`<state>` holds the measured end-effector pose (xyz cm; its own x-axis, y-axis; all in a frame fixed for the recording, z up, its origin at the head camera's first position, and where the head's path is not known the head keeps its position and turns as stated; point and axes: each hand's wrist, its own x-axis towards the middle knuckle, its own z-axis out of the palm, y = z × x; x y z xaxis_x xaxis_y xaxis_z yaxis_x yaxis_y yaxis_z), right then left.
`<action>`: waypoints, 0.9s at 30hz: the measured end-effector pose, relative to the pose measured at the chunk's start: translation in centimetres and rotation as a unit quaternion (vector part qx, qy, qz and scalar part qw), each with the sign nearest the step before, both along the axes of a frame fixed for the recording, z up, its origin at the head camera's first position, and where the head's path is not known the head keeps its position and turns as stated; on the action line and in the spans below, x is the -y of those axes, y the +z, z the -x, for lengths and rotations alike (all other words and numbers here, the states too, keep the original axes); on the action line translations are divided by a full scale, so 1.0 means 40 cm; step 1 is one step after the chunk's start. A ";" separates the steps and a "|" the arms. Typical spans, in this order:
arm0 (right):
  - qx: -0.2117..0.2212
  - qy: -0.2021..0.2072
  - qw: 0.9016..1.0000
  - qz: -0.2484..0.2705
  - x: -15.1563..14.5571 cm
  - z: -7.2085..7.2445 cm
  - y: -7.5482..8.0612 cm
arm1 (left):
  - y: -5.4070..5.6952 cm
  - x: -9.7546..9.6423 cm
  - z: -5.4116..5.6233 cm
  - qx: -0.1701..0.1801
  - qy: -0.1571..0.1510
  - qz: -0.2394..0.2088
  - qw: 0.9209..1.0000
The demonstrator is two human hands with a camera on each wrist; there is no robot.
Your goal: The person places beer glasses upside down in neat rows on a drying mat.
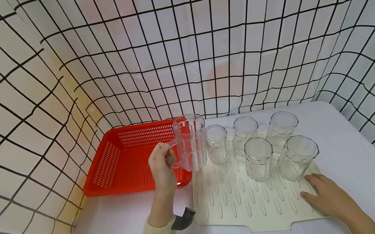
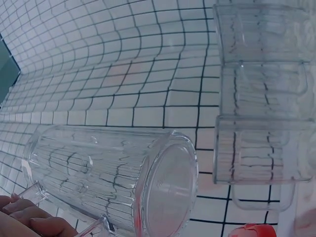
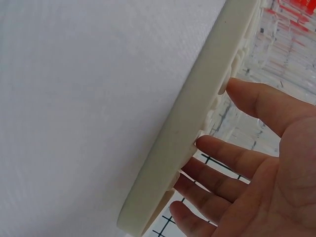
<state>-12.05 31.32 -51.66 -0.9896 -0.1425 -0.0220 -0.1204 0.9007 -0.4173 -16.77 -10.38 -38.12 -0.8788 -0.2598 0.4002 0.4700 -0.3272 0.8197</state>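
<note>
My left hand [image 1: 162,164] grips the handle of a clear ribbed mug [image 1: 191,145], held up between the red basket and the other glassware. Close up in the left wrist view, the held mug [image 2: 108,173] lies across the frame with its round base to the right; only curled fingers [image 2: 37,219] show at its handle. Several clear mugs [image 1: 258,159] stand on a cream draining tray [image 1: 236,202]. At the tray's right edge, my right hand [image 1: 329,195] has its fingers extended over the ridged surface. In the right wrist view its fingertips [image 3: 237,89] touch the tray's ridges.
A red perforated basket [image 1: 133,188] stands on the white-covered table [image 1: 123,221], left of the tray. Black wire mesh [image 1: 182,61] rises behind the table and along both sides.
</note>
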 end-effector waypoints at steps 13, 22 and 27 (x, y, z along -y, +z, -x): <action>-0.009 -0.004 1.000 -0.016 0.014 -0.012 0.012 | -0.020 -0.037 0.009 -0.004 -0.042 0.010 0.999; -0.019 -0.010 1.000 -0.023 0.064 -0.037 0.046 | -0.034 -0.064 0.008 0.024 -0.051 -0.003 0.998; 0.020 -0.026 0.999 0.012 0.112 -0.053 0.080 | -0.041 -0.073 0.008 0.027 -0.059 -0.008 0.998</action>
